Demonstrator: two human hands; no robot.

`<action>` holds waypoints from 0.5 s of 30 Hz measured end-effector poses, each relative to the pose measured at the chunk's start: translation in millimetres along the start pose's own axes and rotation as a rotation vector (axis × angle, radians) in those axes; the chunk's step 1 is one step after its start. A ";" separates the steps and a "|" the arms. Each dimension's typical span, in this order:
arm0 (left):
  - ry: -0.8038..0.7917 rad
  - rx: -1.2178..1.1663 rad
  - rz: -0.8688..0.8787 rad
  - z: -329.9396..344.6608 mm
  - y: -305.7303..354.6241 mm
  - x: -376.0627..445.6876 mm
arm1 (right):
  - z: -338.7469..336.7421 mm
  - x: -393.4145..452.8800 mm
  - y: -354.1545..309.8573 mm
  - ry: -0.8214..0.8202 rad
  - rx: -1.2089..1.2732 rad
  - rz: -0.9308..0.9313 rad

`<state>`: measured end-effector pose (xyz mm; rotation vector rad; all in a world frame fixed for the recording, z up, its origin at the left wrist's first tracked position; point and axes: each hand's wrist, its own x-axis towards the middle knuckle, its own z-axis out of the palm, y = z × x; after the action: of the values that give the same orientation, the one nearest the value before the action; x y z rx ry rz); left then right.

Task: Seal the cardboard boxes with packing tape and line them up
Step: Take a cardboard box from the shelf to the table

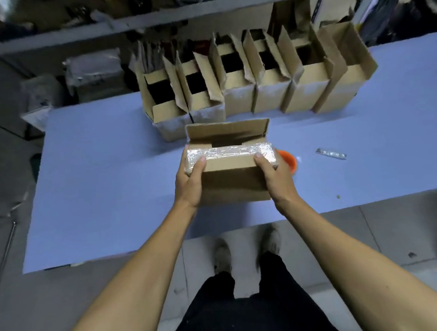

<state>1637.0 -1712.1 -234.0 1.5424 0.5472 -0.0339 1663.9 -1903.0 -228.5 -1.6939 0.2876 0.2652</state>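
Observation:
I hold a brown cardboard box (232, 174) above the blue table, one hand on each short side. My left hand (189, 183) grips its left end and my right hand (273, 177) its right end, thumbs on top. A shiny strip of clear tape runs across the box's upper edge, and its far flaps stand open. Behind it, a row of several cardboard boxes (246, 88) stands side by side with flaps up. An orange tape roll (289, 161) peeks out just right of my right hand.
The blue table (99, 184) spreads wide to the left and right of the held box. A small metallic cutter (330, 154) lies to the right. Shelving with clutter (129, 25) runs behind the row. White bags (91, 70) sit on the floor at the back left.

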 end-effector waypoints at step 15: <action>0.279 0.052 -0.079 5.2 -29.3 3.8 | -10.7 45.4 31.4 -0.398 -0.171 -0.041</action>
<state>1631.6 -1717.3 -263.0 1.5858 0.8341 0.1092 1696.1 -1919.6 -271.5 -1.7680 -0.0676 0.5994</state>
